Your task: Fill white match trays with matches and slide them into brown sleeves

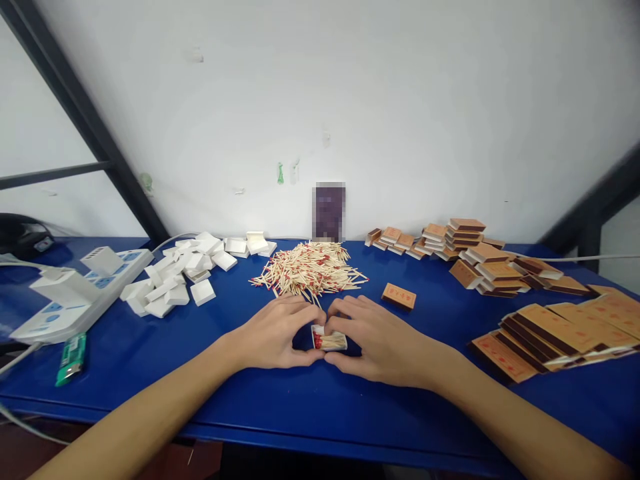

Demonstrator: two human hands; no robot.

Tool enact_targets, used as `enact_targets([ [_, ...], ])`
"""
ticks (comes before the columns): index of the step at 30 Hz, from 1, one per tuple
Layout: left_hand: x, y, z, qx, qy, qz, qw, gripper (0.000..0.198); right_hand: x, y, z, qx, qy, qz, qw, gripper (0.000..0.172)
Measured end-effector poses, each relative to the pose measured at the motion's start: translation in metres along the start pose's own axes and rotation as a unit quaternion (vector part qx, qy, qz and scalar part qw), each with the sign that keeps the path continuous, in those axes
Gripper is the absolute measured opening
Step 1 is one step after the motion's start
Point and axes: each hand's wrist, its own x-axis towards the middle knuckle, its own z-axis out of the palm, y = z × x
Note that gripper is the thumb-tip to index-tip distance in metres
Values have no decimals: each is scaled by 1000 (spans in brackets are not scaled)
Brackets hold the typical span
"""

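A small white matchbox tray [342, 345] lies on the blue table between my hands, partly filled with matches [326, 341] whose red heads point left. My left hand [277, 331] curls round its left end, thumb at the near edge and fingers at the far side. From the right, my right hand [383, 340] closes on the same tray, thumb along the near edge and fingertips at its far rim, hiding part of it. Just beyond my fingers spreads a heap of loose matches [313, 267]. An orange matchbox [399, 296] rests beyond my right hand.
Empty white trays [173, 277] are heaped at left, near a power strip [85, 300] and a green lighter [71, 359]. Orange matchbox sleeves [487, 263] pile at back right; flattened-looking sleeves [560, 330] lie nearer. A pixelated dark rectangle [329, 211] stands against the wall.
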Motion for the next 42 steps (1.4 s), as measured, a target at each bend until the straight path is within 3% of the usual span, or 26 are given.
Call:
enact_targets([
  [3,0,-2,-6,-25,-33,2,999,37,0,-1,-3,13,-13,4,1000,20],
  [5,-1,-9,-14,-31,-25,-2,999,36,0,3,-5,22,10,8,1000,19],
  [8,-4,-26,-27,55,24,-44,997,19,2,15,-4,23,57,28,998,20],
  [12,-6,-41,-29,127,-7,-32,991,21,7,31,7,7,66,40,997,25],
  [16,-5,-37,-20,124,-53,-13,991,25,20,34,15,-9,46,28,999,31],
  [24,-4,-32,-17,130,-78,-9,988,27,26,39,20,-13,25,-30,999,32],
  [36,2,-15,-9,55,-61,12,997,20,19,34,18,76,62,18,995,18],
  [42,1,-12,-8,33,-50,35,998,22,16,25,17,48,93,103,989,14],
])
